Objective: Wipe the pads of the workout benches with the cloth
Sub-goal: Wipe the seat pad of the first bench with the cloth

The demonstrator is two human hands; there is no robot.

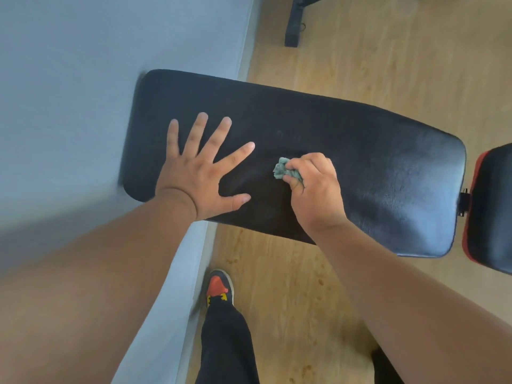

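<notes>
Two bare forearms fill the lower frame, nearest the camera, both reaching up onto one long black pad (346, 151). The left hand (203, 173) is laid flat on the pad's left part, fingers straight and spread wide, palm down. The right hand (313, 187) is placed just right of it, near the pad's middle, with fingers curled around one small crumpled green cloth (282, 169); the cloth is pressed against the pad surface and only a bunched end is seen beyond the knuckles. The hands are held apart, a strip of bare pad between them.

A second pad (493, 206), black with a red edge, is seen at the long pad's right end, separated from it by a narrow gap where a dark bracket shows. The long pad's left end lies against a pale blue wall (83, 79). Below the pad, one shoe (220, 288) in orange, black and yellow is planted on the wooden floor (388, 51), with a black trouser leg behind it. One black metal frame leg (295, 23) is visible above the pad. No brand or writing can be read anywhere.
</notes>
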